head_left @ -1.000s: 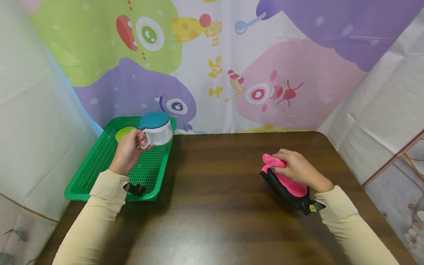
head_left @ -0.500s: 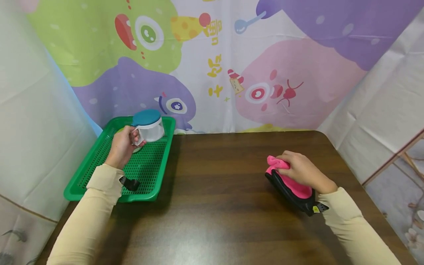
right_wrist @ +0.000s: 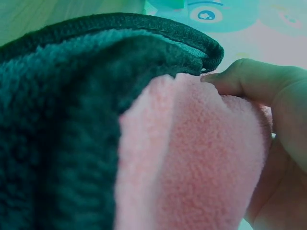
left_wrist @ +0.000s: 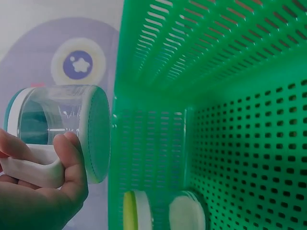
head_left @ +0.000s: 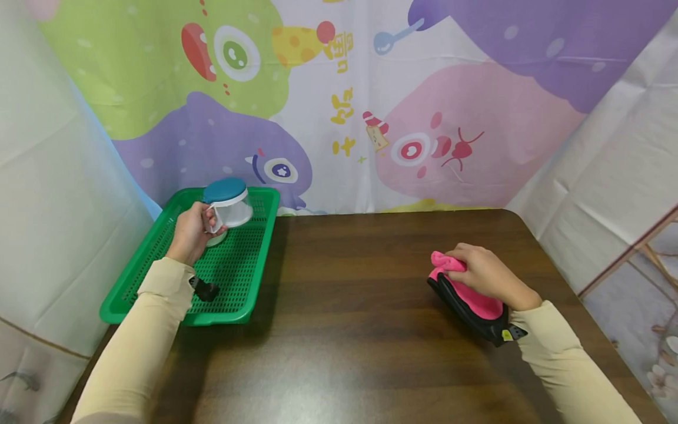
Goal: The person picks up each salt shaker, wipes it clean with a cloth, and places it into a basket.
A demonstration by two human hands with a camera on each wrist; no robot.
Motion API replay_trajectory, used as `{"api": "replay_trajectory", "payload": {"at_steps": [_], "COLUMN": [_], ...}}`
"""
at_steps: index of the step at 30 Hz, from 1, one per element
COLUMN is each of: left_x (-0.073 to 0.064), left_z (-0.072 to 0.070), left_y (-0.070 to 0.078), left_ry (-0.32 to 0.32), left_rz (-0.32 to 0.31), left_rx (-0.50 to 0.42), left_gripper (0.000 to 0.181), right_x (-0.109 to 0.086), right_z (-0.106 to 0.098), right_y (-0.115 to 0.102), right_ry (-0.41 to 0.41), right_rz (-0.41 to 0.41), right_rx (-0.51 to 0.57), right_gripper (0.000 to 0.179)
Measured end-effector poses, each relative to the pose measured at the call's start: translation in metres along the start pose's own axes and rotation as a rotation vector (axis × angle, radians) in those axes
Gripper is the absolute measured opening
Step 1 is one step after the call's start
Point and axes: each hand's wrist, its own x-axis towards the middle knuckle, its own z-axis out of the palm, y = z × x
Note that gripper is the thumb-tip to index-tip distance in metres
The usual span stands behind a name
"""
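Note:
My left hand (head_left: 192, 231) grips the white handle of a clear jar (head_left: 235, 211) with a blue lid (head_left: 225, 189), held above the green basket (head_left: 254, 282). In the left wrist view the fingers curl round that jar's handle (left_wrist: 36, 165). A second clear jar (left_wrist: 163, 211), its lid yellow-green, stands in the basket, mostly hidden behind my hand in the head view. Over on the right, my right hand (head_left: 484, 274) pinches a folded pink and black cloth (head_left: 471, 297). The right wrist view shows its fuzzy pink side (right_wrist: 192, 158) between thumb and fingers.
The brown wooden table (head_left: 339, 318) carries the basket at its left side. Behind it hangs a cartoon-printed curtain (head_left: 339, 118), with white fabric (head_left: 47, 147) at the left side and more on the right.
My left hand has carried the blue-lidded jar left, further over the basket. My right hand has shifted slightly right with the cloth.

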Motion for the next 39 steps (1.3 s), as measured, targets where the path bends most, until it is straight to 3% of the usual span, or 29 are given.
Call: {"api": "replay_trajectory", "payload": {"at_steps": [9, 16, 22, 29, 39], "left_x": [-0.006, 0.001, 0.006, 0.01, 0.026], "left_z": [0.004, -0.002, -0.003, -0.006, -0.021], "left_y": [0.003, -0.004, -0.01, -0.012, -0.026], "left_ry": [0.008, 0.034, 0.038, -0.018, -0.041], "left_rz": [-0.039, -0.041, -0.087, -0.104, -0.136], "left_rx": [0.04, 0.069, 0.126, 0.202, 0.216], "left_gripper": [0.024, 0.022, 0.021, 0.02, 0.024], "right_x": [0.0, 0.002, 0.002, 0.004, 0.005], "right_z": [0.004, 0.008, 0.014, 0.023, 0.034], "right_y": [0.005, 0.011, 0.016, 0.021, 0.027], "right_ry": [-0.034, -0.031, -0.055, -0.067, -0.089], "right_rz": [0.052, 0.051, 0.054, 0.053, 0.07], "right_rx": [0.01, -0.026, -0.053, -0.062, -0.07], "right_gripper": [0.032, 0.032, 0.029, 0.027, 0.027]}}
